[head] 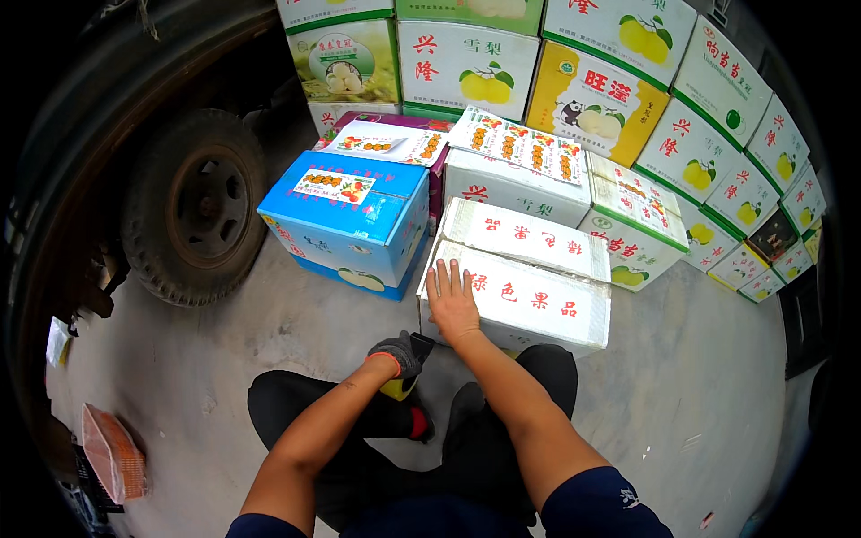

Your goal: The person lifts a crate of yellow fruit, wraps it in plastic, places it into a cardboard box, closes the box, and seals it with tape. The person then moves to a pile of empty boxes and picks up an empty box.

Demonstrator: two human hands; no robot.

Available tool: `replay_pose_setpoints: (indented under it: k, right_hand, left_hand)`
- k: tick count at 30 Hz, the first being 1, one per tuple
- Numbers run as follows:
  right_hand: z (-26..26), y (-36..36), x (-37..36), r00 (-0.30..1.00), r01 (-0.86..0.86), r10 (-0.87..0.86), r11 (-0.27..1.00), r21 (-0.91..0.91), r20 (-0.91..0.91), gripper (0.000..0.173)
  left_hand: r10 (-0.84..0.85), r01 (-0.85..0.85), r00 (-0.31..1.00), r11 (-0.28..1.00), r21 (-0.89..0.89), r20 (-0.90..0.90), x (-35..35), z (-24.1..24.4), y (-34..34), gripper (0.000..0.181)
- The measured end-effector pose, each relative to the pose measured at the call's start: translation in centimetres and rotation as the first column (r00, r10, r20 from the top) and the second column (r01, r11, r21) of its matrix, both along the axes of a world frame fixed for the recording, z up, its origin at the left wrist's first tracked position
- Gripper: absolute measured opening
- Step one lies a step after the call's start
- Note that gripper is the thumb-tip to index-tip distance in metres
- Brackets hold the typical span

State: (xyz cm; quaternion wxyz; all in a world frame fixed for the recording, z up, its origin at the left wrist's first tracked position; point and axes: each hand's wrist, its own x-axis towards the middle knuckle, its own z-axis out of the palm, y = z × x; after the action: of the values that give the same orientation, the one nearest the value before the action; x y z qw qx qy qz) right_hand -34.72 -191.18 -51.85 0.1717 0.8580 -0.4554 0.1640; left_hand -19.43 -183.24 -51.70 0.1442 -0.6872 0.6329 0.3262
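My right hand (455, 299), bare, lies flat with fingers spread on the left end of a white cardboard fruit box (521, 286) with red characters. My left hand (397, 353) wears a grey knit glove with an orange cuff. Its fingers are closed around a black and yellow tool (403, 383), seen only in part, near that box's front left corner. Left of the white box stands a blue fruit box (343, 202) with a fruit label (334, 186) on its lid. Sheets of labels (514, 144) lie on a white box behind, and a green-edged box (635, 215) bears a label too.
Stacked fruit cartons (469, 67) form a wall at the back and right. A vehicle's wheel (205, 205) stands at the left, close to the blue box. An orange plastic basket (114, 454) with a clear liner is on the concrete floor (269, 336), lower left.
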Motion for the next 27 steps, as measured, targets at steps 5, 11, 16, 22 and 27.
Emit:
replay_pose_setpoints:
  k: [5,11,16,22,27]
  right_hand:
    - [1.1,0.9,-0.5,0.997,0.001,-0.001,1.000,-0.005,-0.077,0.052]
    - [4.2,2.2,-4.5,0.699,-0.162,-0.223,0.876,0.454,0.679,0.068]
    - [15.8,6.0,-8.1,-0.017,-0.773,-0.743,0.435,0.463,0.670,0.085]
    - [16.7,7.9,-13.7,-0.246,-0.859,-0.797,0.443,0.257,0.552,0.035]
    - [13.9,6.1,-19.3,-0.255,-0.741,-0.732,0.568,0.359,0.632,0.015]
  left_hand:
    - [-0.095,0.103,0.994,0.977,-0.185,0.054,5.1,14.2,-0.2,0.087]
    - [-0.256,-0.098,0.867,0.754,-0.650,-0.428,7.8,16.0,1.0,0.093]
    - [-0.430,-0.078,0.783,0.649,-0.757,-0.450,2.9,18.3,1.2,0.084]
    - [-0.495,0.012,0.730,0.697,-0.717,-0.470,-4.9,19.0,1.4,0.086]
    - [-0.465,0.116,0.776,0.769,-0.628,-0.426,-11.2,21.1,2.2,0.109]
